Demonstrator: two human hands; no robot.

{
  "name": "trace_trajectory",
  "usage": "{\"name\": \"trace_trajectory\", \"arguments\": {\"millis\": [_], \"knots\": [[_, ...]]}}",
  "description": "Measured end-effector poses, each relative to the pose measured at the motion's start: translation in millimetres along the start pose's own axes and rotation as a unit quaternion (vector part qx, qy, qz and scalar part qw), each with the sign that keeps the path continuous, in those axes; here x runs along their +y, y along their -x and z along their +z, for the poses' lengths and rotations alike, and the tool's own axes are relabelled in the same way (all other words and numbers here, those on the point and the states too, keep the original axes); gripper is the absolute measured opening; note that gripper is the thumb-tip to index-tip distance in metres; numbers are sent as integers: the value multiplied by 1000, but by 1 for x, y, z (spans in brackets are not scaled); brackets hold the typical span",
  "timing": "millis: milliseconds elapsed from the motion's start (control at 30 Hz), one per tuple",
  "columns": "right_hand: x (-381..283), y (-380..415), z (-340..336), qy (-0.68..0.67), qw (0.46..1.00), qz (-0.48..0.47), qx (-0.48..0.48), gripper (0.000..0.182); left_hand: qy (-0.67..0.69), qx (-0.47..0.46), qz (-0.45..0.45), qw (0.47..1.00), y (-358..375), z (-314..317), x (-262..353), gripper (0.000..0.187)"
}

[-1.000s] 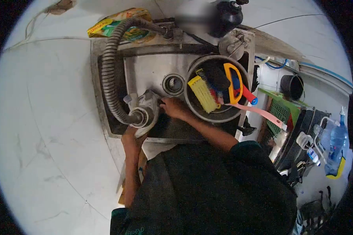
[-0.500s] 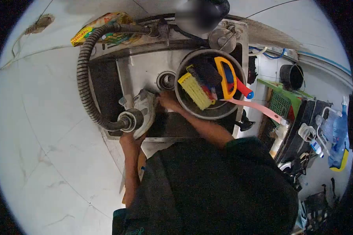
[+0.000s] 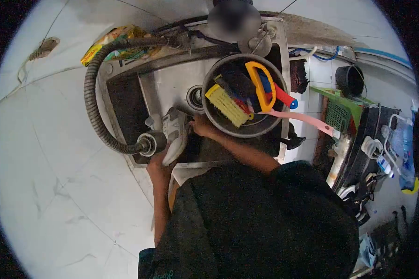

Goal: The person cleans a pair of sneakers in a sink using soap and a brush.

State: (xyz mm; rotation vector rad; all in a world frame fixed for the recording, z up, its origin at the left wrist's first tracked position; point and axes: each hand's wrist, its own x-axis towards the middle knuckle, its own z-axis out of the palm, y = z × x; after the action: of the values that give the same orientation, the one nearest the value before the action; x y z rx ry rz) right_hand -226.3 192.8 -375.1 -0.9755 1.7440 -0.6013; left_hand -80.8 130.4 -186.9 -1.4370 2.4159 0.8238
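Note:
A grey-and-white shoe (image 3: pixel 174 136) is held tilted over the near left part of the metal sink (image 3: pixel 165 76). My left hand (image 3: pixel 160 163) grips its lower end, below the round head of the ribbed hose (image 3: pixel 92 93), which partly covers the hand. At the shoe's right side is my right hand (image 3: pixel 203 126), its fingers curled close against the sole edge. What those fingers hold, if anything, is hidden. Just right of this hand stands a round metal basin (image 3: pixel 260 132) with brushes in it.
The basin holds a yellow-bristled brush (image 3: pixel 227 104), an orange-yellow handle (image 3: pixel 260 86) and a pink handle (image 3: pixel 307 120) jutting right. A yellow packet (image 3: pixel 111 42) lies behind the hose. A drain (image 3: pixel 195 96) sits beyond my hands. Green crate (image 3: pixel 337 114) stands at the right.
The shoe has turned a little, showing more of its upper. My right hand has shifted slightly down along its side. The whole view has moved a little.

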Motion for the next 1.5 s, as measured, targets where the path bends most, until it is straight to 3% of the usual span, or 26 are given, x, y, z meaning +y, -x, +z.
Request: {"name": "trace_trajectory", "arguments": {"millis": [100, 233, 333, 367, 600, 633, 733, 867, 900, 1000, 1033, 1133, 1233, 1333, 1433, 1500], "knots": [[-36, 28, -44, -5, 994, -23, -104, 40, -14, -21, -18, 1000, 0, 4, -20, 70], [-31, 18, -46, -92, 994, 6, -53, 42, 12, -2, -50, 999, -6, -1, 15, 70], [-17, 28, -22, -10, 994, -83, -73, 42, 10, -12, -7, 1000, -4, -4, 3, 70], [-32, 30, -50, -57, 987, -1, -153, 42, 15, -5, -4, 1000, -6, -2, 3, 70], [-27, 22, -42, -54, 992, 14, -110, 43, -12, 0, 2, 1000, -1, 5, 4, 72], [-32, 27, -46, -94, 991, 56, -74, 42, -6, 5, 5, 1000, -2, 7, 4, 73], [-55, 64, -43, -26, 987, -34, -152, 42, -32, 11, 31, 999, -1, 3, -6, 75], [-14, 45, -28, 37, 999, -17, -26, 42, -22, 28, 27, 999, 3, 9, 1, 71], [-28, 47, -39, -43, 992, 88, -75, 41, -17, 43, 28, 999, 9, 9, -2, 72], [-64, 97, -55, -42, 994, -6, -103, 41, -6, 68, 37, 997, 9, 10, -6, 75], [-55, 113, -38, -68, 997, -34, -7, 39, -1, 63, 29, 998, 14, 10, 0, 75], [-52, 110, -65, -32, 999, 15, -28, 39, 9, 74, 54, 996, 8, 16, 9, 71], [-47, 115, -73, -10, 999, -17, 48, 38, 52, 70, 41, 995, 16, 9, 37, 69], [-57, 127, -91, 47, 996, -63, 47, 38, 79, 73, 22, 994, 22, 14, 44, 69], [-76, 133, -106, 76, 995, -55, 13, 36, 61, 114, 99, 987, 21, 40, 26, 69], [-81, 139, -105, 98, 989, -104, 37, 35, 117, 135, 117, 977, 21, 53, 26, 67]]}}
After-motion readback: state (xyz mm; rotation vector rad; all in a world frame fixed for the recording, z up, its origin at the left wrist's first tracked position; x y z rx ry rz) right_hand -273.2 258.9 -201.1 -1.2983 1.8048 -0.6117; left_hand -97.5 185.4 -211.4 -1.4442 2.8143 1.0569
